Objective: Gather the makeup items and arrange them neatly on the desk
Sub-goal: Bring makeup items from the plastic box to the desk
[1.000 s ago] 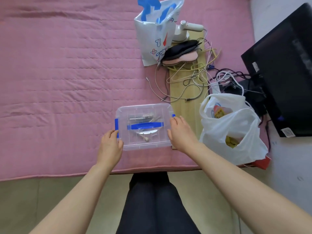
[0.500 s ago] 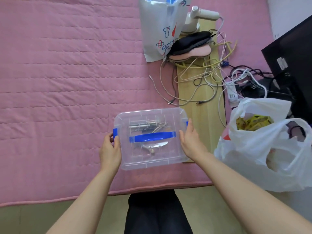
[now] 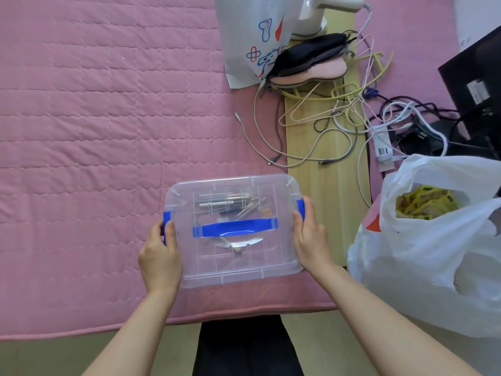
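Note:
A clear plastic box (image 3: 273,264) with a blue carry handle (image 3: 235,227) and blue side clips is held near the front edge of the pink quilted mat (image 3: 95,131). Several makeup items (image 3: 225,203), slim tubes and tools, show through its lid. My left hand (image 3: 160,256) grips the box's left end, thumb by the blue clip. On the right end, my right hand (image 3: 310,237) grips by the other clip. The lid is on.
A white plastic bag (image 3: 433,253) with yellow packets stands right of the box. Tangled cables and hangers (image 3: 339,118) lie on a wooden board (image 3: 325,185). A printed white bag (image 3: 252,36), dark and pink insoles (image 3: 311,61) and a black monitor (image 3: 477,85) sit behind.
Both hands have taken hold of the box's ends and brought it closer to me; the view has moved in toward the mat.

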`<state>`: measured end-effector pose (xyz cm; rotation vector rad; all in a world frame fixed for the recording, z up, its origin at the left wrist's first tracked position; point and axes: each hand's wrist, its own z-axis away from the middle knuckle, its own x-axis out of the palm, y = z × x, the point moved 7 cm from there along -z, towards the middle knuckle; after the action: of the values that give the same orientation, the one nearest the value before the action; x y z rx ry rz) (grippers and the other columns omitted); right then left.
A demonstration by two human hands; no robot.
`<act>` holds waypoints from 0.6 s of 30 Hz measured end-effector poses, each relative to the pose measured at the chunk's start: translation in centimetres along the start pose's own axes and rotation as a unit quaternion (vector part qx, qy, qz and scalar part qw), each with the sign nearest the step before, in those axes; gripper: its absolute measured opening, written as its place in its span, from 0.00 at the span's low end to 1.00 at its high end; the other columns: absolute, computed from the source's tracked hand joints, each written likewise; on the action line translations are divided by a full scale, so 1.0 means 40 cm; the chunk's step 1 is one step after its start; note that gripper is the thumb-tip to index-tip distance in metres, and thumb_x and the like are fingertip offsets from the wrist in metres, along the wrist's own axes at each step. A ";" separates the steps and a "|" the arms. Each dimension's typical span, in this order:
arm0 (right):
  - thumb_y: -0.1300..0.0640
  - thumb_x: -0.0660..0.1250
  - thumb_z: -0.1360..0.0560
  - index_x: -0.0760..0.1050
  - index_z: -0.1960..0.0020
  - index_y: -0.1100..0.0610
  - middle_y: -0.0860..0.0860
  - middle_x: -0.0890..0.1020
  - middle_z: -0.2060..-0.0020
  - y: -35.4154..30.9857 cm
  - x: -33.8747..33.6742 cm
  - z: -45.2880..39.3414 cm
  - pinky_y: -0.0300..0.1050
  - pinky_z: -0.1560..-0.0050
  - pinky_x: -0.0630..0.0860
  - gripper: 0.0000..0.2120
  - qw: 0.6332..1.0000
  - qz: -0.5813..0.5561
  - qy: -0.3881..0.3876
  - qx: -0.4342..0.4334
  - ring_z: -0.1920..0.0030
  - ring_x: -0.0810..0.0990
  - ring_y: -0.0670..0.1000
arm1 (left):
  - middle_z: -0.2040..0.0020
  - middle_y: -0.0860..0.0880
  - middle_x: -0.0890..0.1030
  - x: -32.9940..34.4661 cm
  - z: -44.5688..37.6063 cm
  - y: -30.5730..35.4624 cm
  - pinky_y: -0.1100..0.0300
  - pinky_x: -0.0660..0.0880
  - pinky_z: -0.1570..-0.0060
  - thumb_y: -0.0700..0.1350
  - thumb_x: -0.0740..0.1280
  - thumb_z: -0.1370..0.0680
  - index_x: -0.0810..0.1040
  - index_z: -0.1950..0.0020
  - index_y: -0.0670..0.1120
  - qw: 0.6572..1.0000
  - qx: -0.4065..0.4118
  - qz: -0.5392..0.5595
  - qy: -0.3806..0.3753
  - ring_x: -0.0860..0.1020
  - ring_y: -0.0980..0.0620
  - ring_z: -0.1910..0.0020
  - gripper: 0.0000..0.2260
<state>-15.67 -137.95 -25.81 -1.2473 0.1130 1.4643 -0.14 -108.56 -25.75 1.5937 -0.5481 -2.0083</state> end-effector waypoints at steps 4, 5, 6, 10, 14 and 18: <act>0.46 0.50 0.18 0.55 0.25 0.46 0.53 0.75 0.72 0.005 -0.002 0.001 0.50 0.67 0.69 0.22 1.000 -0.002 -0.003 -0.008 0.71 0.74 0.55 | 0.67 0.38 0.77 -0.004 -0.002 0.003 0.53 0.62 0.65 0.44 0.57 0.17 0.76 0.55 0.39 1.000 -0.006 -0.007 0.004 0.68 0.42 0.68 0.13; 0.46 0.49 0.18 0.55 0.25 0.46 0.53 0.75 0.72 0.007 -0.003 0.001 0.50 0.67 0.68 0.22 1.000 0.002 -0.003 -0.011 0.71 0.74 0.55 | 0.67 0.36 0.76 -0.003 -0.002 -0.001 0.52 0.61 0.65 0.44 0.56 0.17 0.75 0.56 0.39 1.000 -0.021 -0.001 0.002 0.68 0.42 0.68 0.14; 0.46 0.49 0.18 0.55 0.25 0.46 0.53 0.75 0.72 0.011 -0.004 0.000 0.50 0.66 0.68 0.22 1.000 0.007 -0.001 -0.015 0.70 0.74 0.55 | 0.67 0.37 0.76 -0.002 -0.002 -0.005 0.52 0.61 0.65 0.43 0.55 0.17 0.75 0.57 0.39 0.999 -0.034 0.002 0.001 0.68 0.42 0.67 0.15; 0.44 0.47 0.18 0.56 0.25 0.44 0.54 0.80 0.65 0.016 -0.009 -0.006 0.49 0.64 0.69 0.22 0.999 0.007 0.021 -0.028 0.67 0.76 0.54 | 0.69 0.47 0.71 -0.005 0.001 -0.002 0.53 0.61 0.64 0.45 0.55 0.17 0.71 0.61 0.43 0.997 -0.068 0.034 0.008 0.66 0.44 0.66 0.14; 0.45 0.46 0.18 0.63 0.29 0.44 0.38 0.79 0.59 0.026 -0.016 -0.013 0.44 0.59 0.68 0.19 0.998 -0.040 0.039 -0.014 0.58 0.77 0.52 | 0.71 0.52 0.66 0.007 0.001 -0.020 0.53 0.61 0.65 0.47 0.54 0.17 0.64 0.66 0.48 0.989 -0.113 0.098 -0.009 0.63 0.49 0.68 0.17; 0.48 0.47 0.17 0.65 0.28 0.47 0.41 0.78 0.50 0.031 -0.012 -0.016 0.41 0.53 0.68 0.19 0.996 -0.082 0.037 0.013 0.52 0.75 0.47 | 0.65 0.51 0.74 0.031 0.009 -0.060 0.55 0.68 0.62 0.52 0.56 0.18 0.73 0.63 0.48 0.952 -0.230 0.198 -0.034 0.69 0.50 0.64 0.17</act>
<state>-16.33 -139.11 -26.43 -1.2608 0.0774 1.2717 -1.05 -107.45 -28.06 1.0431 -0.3538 -1.7274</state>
